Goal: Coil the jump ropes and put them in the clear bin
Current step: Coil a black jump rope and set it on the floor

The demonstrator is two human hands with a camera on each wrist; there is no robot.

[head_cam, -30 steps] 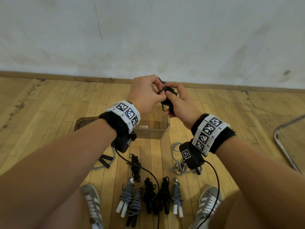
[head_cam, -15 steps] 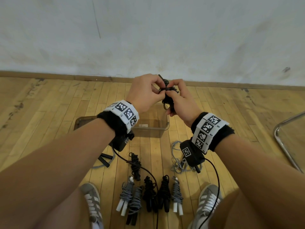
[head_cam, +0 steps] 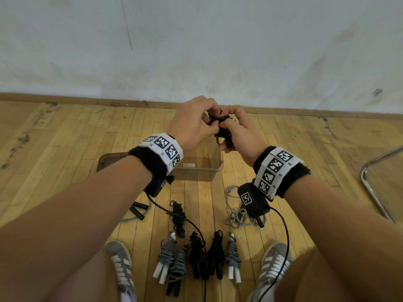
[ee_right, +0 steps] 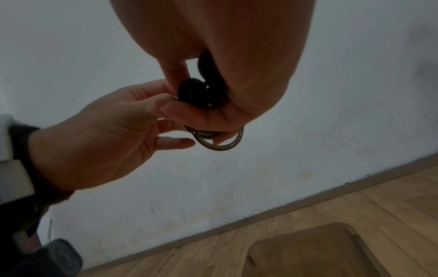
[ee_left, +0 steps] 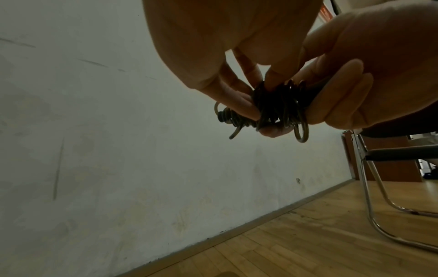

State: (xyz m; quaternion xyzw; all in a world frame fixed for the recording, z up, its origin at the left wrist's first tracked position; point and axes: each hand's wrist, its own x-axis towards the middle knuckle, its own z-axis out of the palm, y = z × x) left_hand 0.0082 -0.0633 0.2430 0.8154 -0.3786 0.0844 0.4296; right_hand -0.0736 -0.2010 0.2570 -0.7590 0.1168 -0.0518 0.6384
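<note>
A black jump rope [head_cam: 220, 125] is bundled in the air above the clear bin [head_cam: 214, 169], held by both hands. My right hand [head_cam: 236, 131] grips its two black handles [ee_right: 198, 91] and the coils wound round them. My left hand [head_cam: 196, 123] pinches a strand at the top of the black coil [ee_left: 275, 105]. A loop of rope [ee_right: 219, 138] hangs below the right fingers. On the floor near my feet lie several coiled ropes: grey ones [head_cam: 168, 256] and black ones [head_cam: 197, 253].
A loose grey rope [head_cam: 234, 211] lies tangled on the floor to the right, and another with black handles [head_cam: 137, 211] to the left. A metal chair frame [head_cam: 370, 188] stands at the right. The white wall [head_cam: 196, 51] is just beyond the bin.
Both hands have risen slightly with the rope and stay close together. The left fingers have shifted along the top of the coil.
</note>
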